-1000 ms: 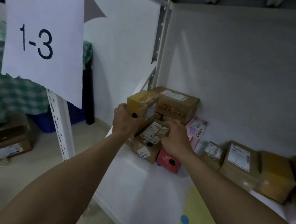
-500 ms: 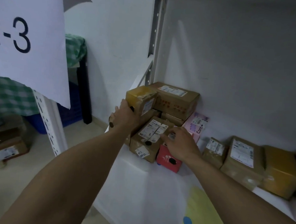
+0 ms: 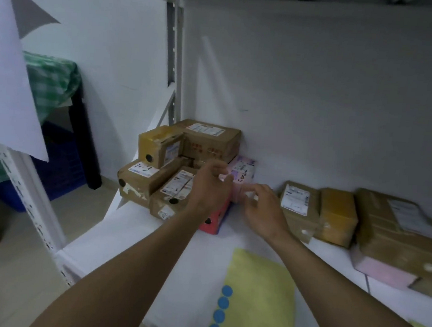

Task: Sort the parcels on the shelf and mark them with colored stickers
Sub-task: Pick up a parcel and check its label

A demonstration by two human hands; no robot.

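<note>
My left hand (image 3: 209,188) and right hand (image 3: 262,211) curl their fingers around the near end of a pink parcel (image 3: 243,168). It lies against stacked boxes (image 3: 206,142) on the shelf (image 3: 154,248), lengthwise toward the back wall.

Walls: plain white back wall (image 3: 315,93) and side wall (image 3: 120,56).
Shelf (image 3: 134,246): white board.
Floor (image 3: 14,264): beige.
Furniture: dark-legged table (image 3: 89,150) under green checked cloth (image 3: 50,82), blue crate (image 3: 58,158) beneath.
Light: dim, with soft shadows.
</note>
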